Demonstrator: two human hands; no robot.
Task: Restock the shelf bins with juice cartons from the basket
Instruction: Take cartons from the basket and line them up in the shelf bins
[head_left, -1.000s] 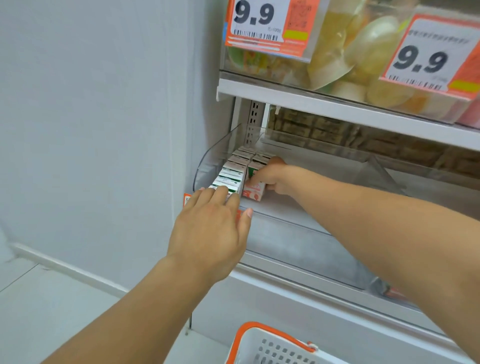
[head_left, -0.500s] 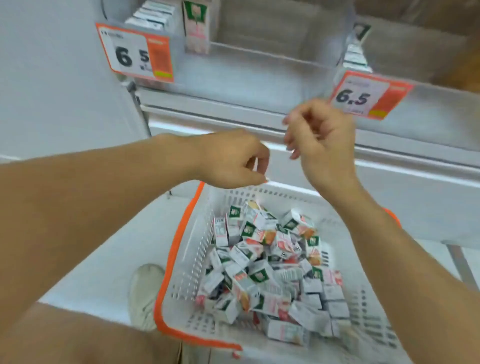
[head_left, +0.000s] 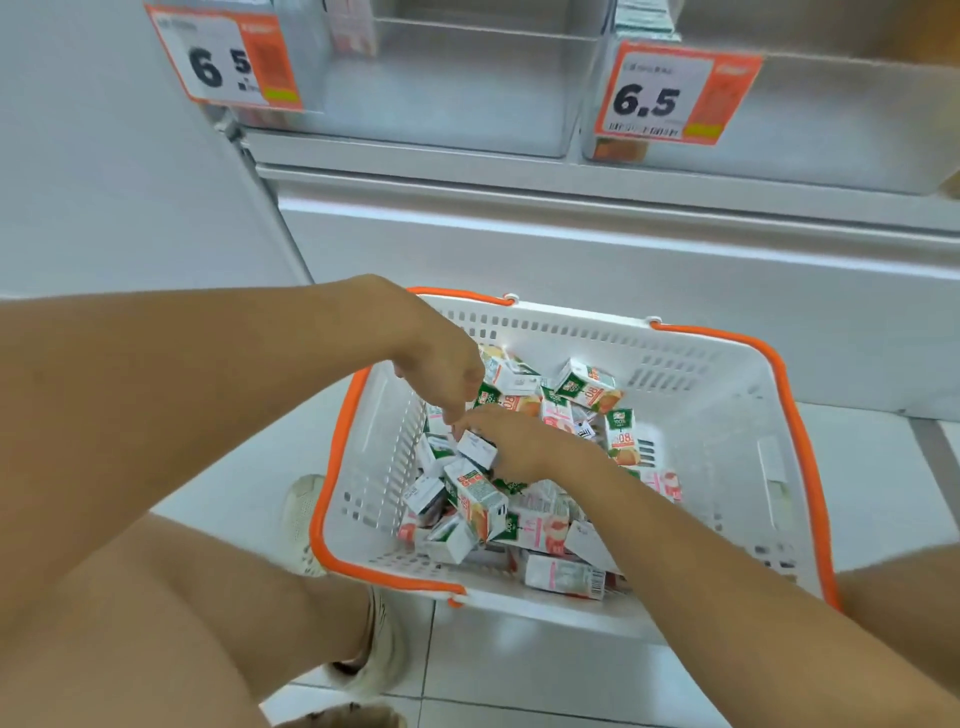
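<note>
While many juice cartons fill the near basket, your right hand grips one carton; your left hand, fingers curled, holds nothing visible; far shelf bins remain mostly unstocked.

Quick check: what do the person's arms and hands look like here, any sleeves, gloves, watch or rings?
Both forearms are bare to the frame edge: no sleeves in view. The left hand and right hand wear no gloves. No watch, bracelet or ring shows on the visible parts; some fingers are hidden.
</note>
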